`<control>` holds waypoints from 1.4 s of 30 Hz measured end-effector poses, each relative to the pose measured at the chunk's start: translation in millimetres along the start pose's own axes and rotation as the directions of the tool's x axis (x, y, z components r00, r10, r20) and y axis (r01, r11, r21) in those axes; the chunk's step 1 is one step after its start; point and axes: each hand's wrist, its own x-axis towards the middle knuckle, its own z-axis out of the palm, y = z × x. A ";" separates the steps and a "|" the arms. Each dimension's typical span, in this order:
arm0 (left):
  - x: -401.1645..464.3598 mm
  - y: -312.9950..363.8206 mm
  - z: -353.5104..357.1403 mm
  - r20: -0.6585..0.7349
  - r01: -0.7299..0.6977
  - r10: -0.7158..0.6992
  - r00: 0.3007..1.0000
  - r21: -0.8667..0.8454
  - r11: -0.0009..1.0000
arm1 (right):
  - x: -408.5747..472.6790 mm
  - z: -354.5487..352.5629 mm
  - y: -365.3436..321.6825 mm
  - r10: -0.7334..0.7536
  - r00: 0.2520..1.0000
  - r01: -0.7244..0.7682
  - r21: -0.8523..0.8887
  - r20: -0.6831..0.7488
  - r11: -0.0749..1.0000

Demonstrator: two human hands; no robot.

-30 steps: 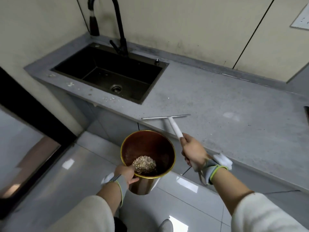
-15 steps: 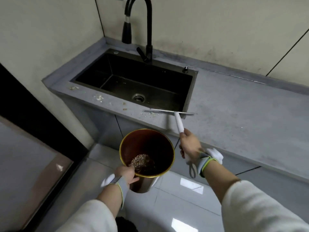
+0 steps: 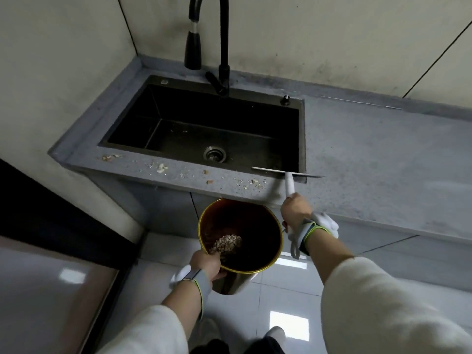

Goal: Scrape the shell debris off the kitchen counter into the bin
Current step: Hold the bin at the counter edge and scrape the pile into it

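Where the speckled grey tabletop (image 3: 357, 159) narrows to a strip in front of the black rectangular sink (image 3: 204, 131), pale shell debris (image 3: 161, 167) lies scattered in small crumbs and flakes, up and to the left of the left hand (image 3: 208, 264). That hand's grip is closed on the near rim of the round bin (image 3: 241, 236), a dark, tapered pail with a thin gold edge, held just below the tabletop's front edge; a mound of tan shell bits sits inside, right above the fingers. The bin's lower body is mostly hidden by its own mouth. To the right, the right hand (image 3: 296, 209) wraps tight around the white handle of the scraper (image 3: 288, 175), whose thin straight metal blade lies across the sink's front right corner, up from that fist. Since a second ago the blade has travelled left from open tabletop to the sink edge, and more scattered debris has come into view.
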 end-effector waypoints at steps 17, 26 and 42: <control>20.9 1.2 -5.4 0.009 -0.050 0.049 0.999 0.071 0.996 | -25.7 15.1 -10.4 -0.091 0.996 0.091 -0.046 0.011 0.995; 18.9 3.1 -3.6 0.015 -0.051 0.050 0.999 0.064 0.997 | -43.6 -9.8 16.6 -0.117 0.982 0.121 -0.023 0.148 0.992; 29.4 -15.9 22.7 0.078 -0.063 0.057 0.995 0.077 0.995 | -99.1 -24.3 63.6 -0.148 0.961 0.187 -0.156 0.236 0.970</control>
